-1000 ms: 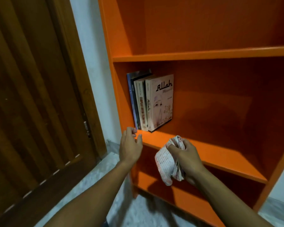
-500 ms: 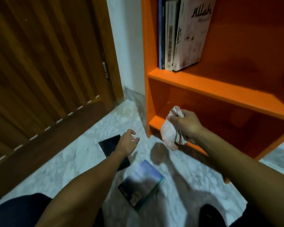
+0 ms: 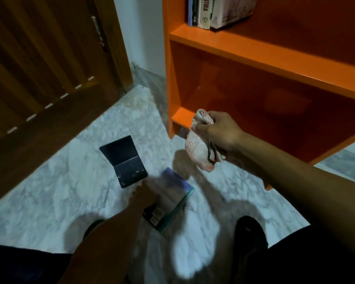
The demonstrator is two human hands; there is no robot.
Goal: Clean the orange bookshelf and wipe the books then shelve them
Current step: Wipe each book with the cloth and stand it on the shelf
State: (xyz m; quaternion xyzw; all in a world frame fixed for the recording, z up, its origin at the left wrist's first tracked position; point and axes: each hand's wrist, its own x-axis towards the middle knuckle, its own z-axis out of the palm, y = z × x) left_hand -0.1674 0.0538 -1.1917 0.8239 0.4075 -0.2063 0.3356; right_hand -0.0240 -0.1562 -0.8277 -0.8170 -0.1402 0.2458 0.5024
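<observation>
The left hand point(image 3: 146, 194), blurred, reaches down at the edge of a blue-covered book point(image 3: 170, 198) lying on the marble floor point(image 3: 49, 191), near a dark book point(image 3: 124, 160). The right hand point(image 3: 219, 132) grips a bunched white cloth point(image 3: 199, 144) in front of the orange bookshelf point(image 3: 264, 56). Several books point(image 3: 209, 11) stand on its upper shelf beside a wooden door point(image 3: 39, 58).

Both forearms are bare from the bottom edge of the view to the wrists, with no sleeves, watch, bracelet or rings visible. The left hand point(image 3: 146, 196) is smeared by motion blur, so its fingers cannot be told apart, while the right hand point(image 3: 219, 132) shows clearly, with uncovered knuckles. Dark, navy-to-black clothing covers the legs along the lower left and lower right edges.
</observation>
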